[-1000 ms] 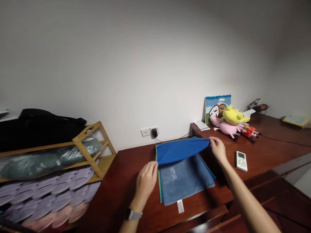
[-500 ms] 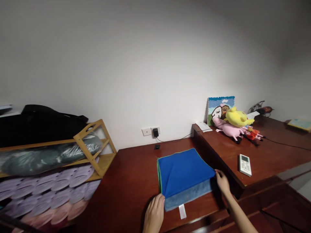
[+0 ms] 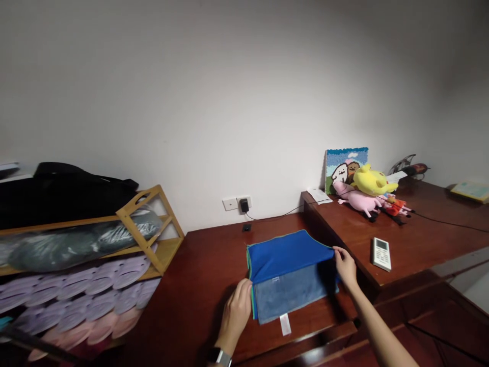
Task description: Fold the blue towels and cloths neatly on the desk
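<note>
A bright blue cloth [image 3: 292, 254] with green edging lies on the dark red-brown desk, its near edge lifted and drawn back. Beneath it shows a grey-blue cloth [image 3: 294, 293], from which a white label [image 3: 285, 324] sticks out at the front. My left hand [image 3: 237, 306] pinches the blue cloth's near left corner; the fingertips are partly hidden. At the near right corner my right hand [image 3: 345, 266] holds the same cloth between thumb and fingers, slightly above the surface. A watch [image 3: 220, 356] sits on my left wrist.
On the raised desk section [image 3: 355, 250] at right lie a white remote control [image 3: 381, 254] and plush toys [image 3: 367, 191] beside a dog picture [image 3: 347, 168]. A black plug [image 3: 244, 205] and cable come from the wall socket. A wooden rack [image 3: 168, 250] with lilac slippers [image 3: 99, 280] stands left.
Both hands have moved away from me and up in the view, carrying the blue cloth's near edge back. More of the grey-blue cloth is uncovered.
</note>
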